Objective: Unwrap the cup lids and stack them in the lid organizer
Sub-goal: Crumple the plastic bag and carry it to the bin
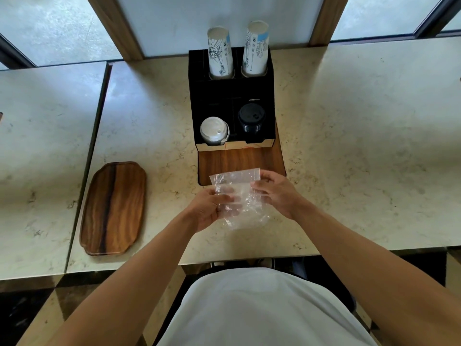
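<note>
left hand (208, 208) and right hand (275, 189) both pinched a crinkly clear wrapper (239, 196) above the bench (349, 146) front edge, lid organizer (230, 96) just behind

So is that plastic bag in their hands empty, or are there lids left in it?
Looks empty: the clear plastic bag hangs limp and crumpled between the left hand and right hand, with no lid shape showing through.
</note>
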The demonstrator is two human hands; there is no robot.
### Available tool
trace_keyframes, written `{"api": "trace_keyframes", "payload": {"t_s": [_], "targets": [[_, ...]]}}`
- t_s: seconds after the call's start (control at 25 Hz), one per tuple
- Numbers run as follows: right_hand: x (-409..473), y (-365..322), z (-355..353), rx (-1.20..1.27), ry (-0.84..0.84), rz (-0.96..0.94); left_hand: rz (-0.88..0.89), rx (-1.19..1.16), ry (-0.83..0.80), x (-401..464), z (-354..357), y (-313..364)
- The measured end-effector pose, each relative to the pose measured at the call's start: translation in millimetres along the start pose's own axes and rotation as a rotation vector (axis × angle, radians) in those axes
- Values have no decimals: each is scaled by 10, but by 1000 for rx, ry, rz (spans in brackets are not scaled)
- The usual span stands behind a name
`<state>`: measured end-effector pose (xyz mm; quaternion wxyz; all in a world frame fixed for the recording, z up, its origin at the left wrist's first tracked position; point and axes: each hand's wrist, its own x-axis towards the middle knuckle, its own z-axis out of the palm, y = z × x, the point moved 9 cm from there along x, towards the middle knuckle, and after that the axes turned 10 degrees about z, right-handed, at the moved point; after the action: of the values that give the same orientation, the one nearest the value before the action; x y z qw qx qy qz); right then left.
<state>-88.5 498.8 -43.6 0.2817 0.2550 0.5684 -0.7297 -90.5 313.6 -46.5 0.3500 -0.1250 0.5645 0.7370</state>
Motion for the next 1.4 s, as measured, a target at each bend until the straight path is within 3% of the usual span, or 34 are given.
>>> {"api": "trace_keyframes", "payload": {"t_s": [0.16, 0.56, 0.8, 0.88, 1.04, 1.4], "targets": [[-35, 184, 124, -225, -190, 152, 36, 8, 13, -5, -25, 73], [4, 144, 57, -230, 15, 31, 77, 92, 107, 10, -124, 94], [-30, 149, 24, -79, 47, 73, -128, -39, -54, -80, 29, -102], [-30, 181, 49, -71, 51, 95, -120, -24, -101, -87, 71, -119], [-12, 229, 45, 34, 74, 124, -65, -15, -17, -37, -3, -80], [23, 232, 118, 288, -71, 121, -92, -338, 120, 7, -16, -59]]}}
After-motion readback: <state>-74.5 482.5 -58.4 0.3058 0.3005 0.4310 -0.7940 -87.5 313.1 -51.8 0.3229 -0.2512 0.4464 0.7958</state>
